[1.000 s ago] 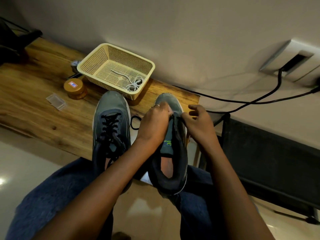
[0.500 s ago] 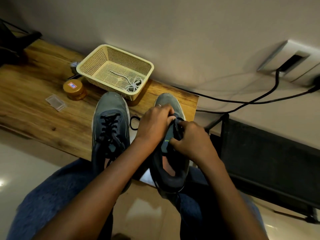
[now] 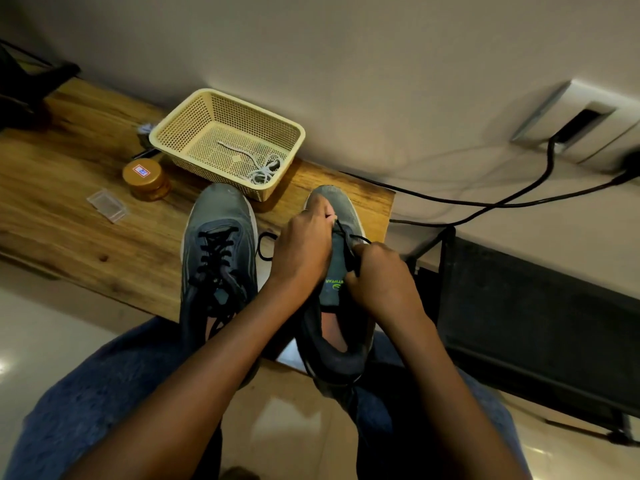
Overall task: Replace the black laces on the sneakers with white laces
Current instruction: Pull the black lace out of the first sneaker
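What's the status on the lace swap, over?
Both hands on right sneaker: left hand grips its forefoot, right hand pulls black lace. Left sneaker still black-laced. White laces in basket. Nothing blocking.

The left hand (image 3: 304, 244) covers the right shoe's (image 3: 341, 306) eyelets. The jar (image 3: 147, 178) label is too small to read. The dark frame (image 3: 540, 327) runs off the right edge.

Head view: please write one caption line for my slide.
Both hands pull the black lace from the right sneaker; white laces wait in the basket.
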Demonstrator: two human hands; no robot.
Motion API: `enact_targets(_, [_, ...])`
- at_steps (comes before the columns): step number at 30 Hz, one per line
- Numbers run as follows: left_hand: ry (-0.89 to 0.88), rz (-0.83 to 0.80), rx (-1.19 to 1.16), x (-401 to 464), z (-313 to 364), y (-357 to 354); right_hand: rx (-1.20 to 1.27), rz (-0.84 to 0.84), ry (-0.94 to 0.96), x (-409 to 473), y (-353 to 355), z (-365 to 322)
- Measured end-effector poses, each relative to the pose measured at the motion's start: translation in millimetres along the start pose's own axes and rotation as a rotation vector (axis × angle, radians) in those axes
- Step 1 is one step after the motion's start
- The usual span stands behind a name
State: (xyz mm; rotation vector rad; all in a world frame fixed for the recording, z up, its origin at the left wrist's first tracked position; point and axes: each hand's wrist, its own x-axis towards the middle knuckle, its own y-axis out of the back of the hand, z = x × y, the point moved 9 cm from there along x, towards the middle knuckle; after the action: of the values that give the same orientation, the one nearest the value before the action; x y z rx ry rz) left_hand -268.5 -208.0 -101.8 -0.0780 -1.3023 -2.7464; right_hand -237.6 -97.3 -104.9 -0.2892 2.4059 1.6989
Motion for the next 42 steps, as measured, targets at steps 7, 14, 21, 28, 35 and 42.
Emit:
enact_targets(7, [-0.110,-0.087,0.103,2,4,-11,0.028,-0.019,0.000,3,-3,0])
enact_targets(14, [-0.024,0.039,0.065,1,0,3,0.087,0.015,0.027,-1,7,-5])
enact_targets(21, [-0.126,-0.085,0.075,1,7,-11,0.051,-0.023,0.007,0,3,0])
enact_targets(28, [-0.146,-0.030,0.145,-2,13,-1,0.053,-0.037,0.009,0,3,-2])
enact_targets(35, [0.030,0.074,-0.121,0,-4,5,0.092,-0.037,-0.018,0,5,0])
enact_targets(42, [-0.033,-0.098,0.040,2,-2,-12,0.066,-0.062,-0.022,2,1,0])
